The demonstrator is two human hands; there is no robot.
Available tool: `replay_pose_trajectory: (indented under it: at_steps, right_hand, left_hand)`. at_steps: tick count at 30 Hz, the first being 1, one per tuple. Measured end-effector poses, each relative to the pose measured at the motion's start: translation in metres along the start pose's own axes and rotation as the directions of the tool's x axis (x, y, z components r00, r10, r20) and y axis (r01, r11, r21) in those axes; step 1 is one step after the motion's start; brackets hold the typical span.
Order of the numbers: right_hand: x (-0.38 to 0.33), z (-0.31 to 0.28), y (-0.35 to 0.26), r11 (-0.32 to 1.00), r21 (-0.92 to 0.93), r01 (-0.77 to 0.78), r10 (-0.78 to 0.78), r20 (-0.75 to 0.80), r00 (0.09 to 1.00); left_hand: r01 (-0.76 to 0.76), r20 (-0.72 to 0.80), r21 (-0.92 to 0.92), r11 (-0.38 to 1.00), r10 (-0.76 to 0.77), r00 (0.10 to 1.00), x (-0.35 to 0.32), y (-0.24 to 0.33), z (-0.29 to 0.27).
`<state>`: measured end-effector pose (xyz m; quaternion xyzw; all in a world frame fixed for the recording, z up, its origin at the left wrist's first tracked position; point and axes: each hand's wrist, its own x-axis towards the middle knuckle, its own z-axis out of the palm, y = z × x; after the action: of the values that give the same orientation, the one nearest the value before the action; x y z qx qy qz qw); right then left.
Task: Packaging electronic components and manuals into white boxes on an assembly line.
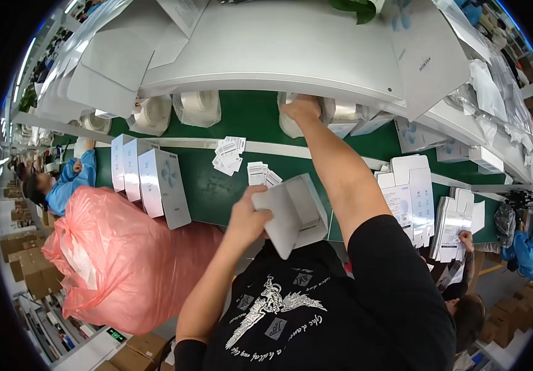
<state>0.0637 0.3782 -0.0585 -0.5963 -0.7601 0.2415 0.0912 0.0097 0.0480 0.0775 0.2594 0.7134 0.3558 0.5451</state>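
I see left hand (248,217) grasping open white cardboard box (283,216) at green tabletop's (209,193) near edge, bare room left. Right hand (303,108) far, at plastic-wrapped white item (290,128); can't tell grip.

I could pass over the green surface (209,198) between the upright boxes (166,180) and the loose cards (228,156); the shelf (266,52) limits room above my right hand (304,107), a pink bag (136,266) blocks my near left, and flat cartons (421,198) crowd my right.

White box (283,216): open, flap out, tilted, at near edge of green table (207,195), middle. White item in clear plastic bag (289,128): far side, middle, partly hidden.
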Motion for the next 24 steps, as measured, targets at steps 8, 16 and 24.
replay_pose_trajectory:
  at_steps: [8,16,24]
  right_hand:
    - [-0.067,-0.032,0.023,0.968,0.214,-0.135,0.146,-0.036,0.989]
    - [-0.275,-0.123,0.048,0.746,0.586,0.316,-0.005,-0.47,0.883]
    - [-0.409,-0.148,0.069,0.966,0.044,0.254,-0.257,0.057,0.965]
  left_hand:
    - [-0.277,0.151,0.66,0.698,0.238,0.959,0.015,0.012,0.021]
    - [-0.523,0.533,0.812,0.261,0.034,0.845,0.089,0.012,0.047]
    - [-0.552,0.499,0.525,0.648,0.291,0.816,0.16,-0.064,0.013]
